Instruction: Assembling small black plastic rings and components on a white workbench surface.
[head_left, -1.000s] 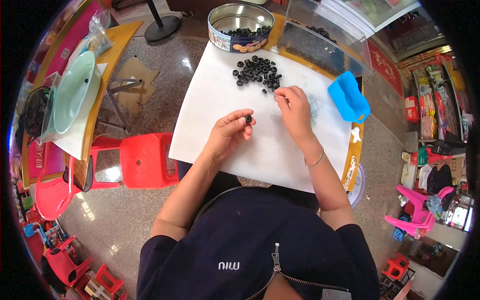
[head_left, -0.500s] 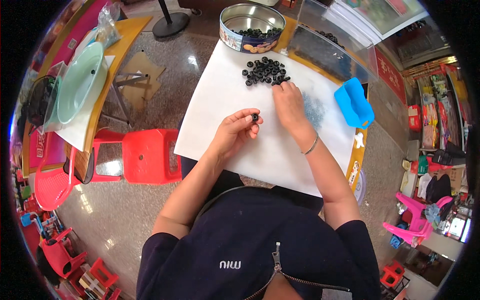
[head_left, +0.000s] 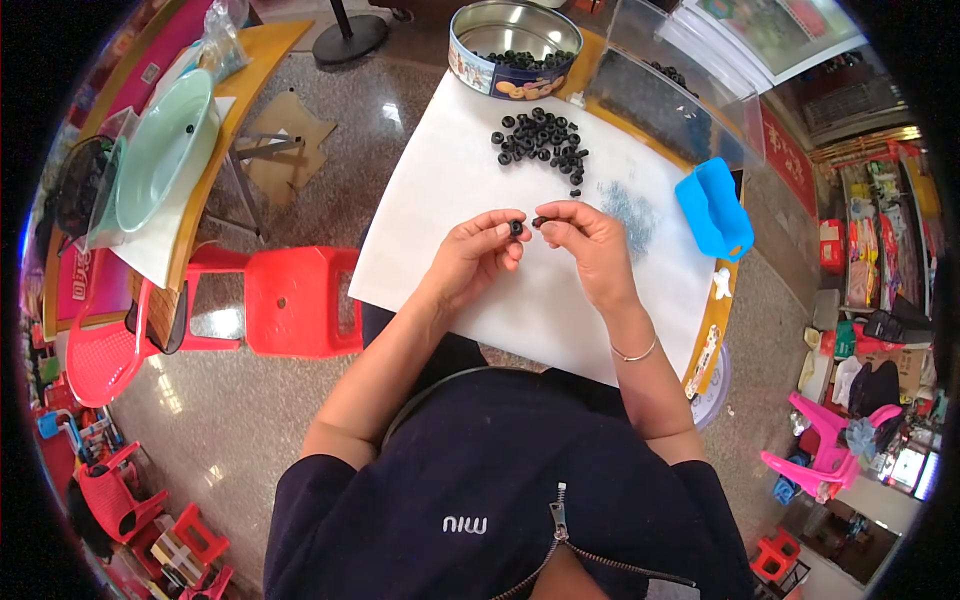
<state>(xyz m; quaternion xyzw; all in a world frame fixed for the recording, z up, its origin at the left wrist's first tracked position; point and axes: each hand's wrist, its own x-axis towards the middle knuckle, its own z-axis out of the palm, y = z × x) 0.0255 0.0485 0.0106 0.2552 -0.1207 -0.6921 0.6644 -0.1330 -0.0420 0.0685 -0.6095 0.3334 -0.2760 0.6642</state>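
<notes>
Between the thumb and fingers of my left hand [head_left: 478,250] is a small round black part with a hole [head_left: 516,228]. My right hand [head_left: 592,248] pinches another small black part [head_left: 540,221], held close beside the first with a narrow gap between them. Both hands are over the white sheet [head_left: 420,215] on the table. Beyond them lies a loose pile of black ring-like parts [head_left: 540,140], with a few trailing toward my right hand. A scatter of tiny bluish-grey pieces [head_left: 630,215] lies to the right of that pile.
A round tin [head_left: 515,75] with more black parts stands at the far edge, next to a clear plastic box [head_left: 660,100]. On the right sits a blue plastic holder [head_left: 712,208]. Red stools [head_left: 290,300] and a side table with a pale green basin [head_left: 165,160] are at left.
My right hand has come back from the pile toward my left hand, bringing a small black part. My left hand has stayed nearly in place with its own part.
</notes>
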